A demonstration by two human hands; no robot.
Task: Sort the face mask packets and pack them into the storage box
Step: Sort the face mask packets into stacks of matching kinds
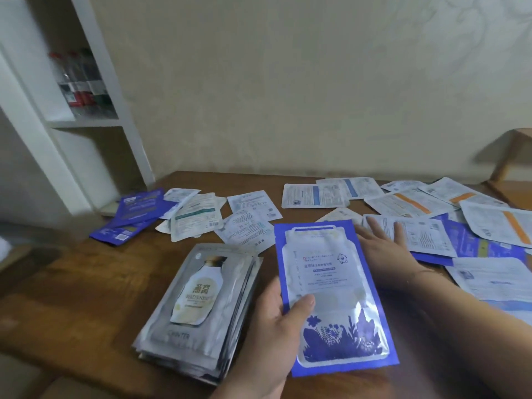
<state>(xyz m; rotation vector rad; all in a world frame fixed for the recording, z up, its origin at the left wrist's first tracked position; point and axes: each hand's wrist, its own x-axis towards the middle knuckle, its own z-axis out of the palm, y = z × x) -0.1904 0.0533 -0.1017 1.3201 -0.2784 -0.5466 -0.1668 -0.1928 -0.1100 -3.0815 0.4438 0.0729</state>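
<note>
Head view: wooden worktop (86, 298) against a pale wall, strewn with face mask packets (253, 223). My left hand (276, 326) pinches a blue packet (331, 295), thumb on its face. My right hand (383, 243) lies flat, fingers straight, on a white packet (417, 234). A silver stack (198, 306) sits beside the blue packet.

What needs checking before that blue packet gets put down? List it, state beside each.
1. Left hand grips the blue packet, thumb on its face: ok.
2. Right hand free, fingers flat on a white packet: ok.
3. Silver stack squared up on the table: ok.
4. Matching blue packets lie at the far left: ok.
5. Loose packets all sorted: not ok, many scattered.
6. Storage box within reach: cannot tell, none in view.
</note>
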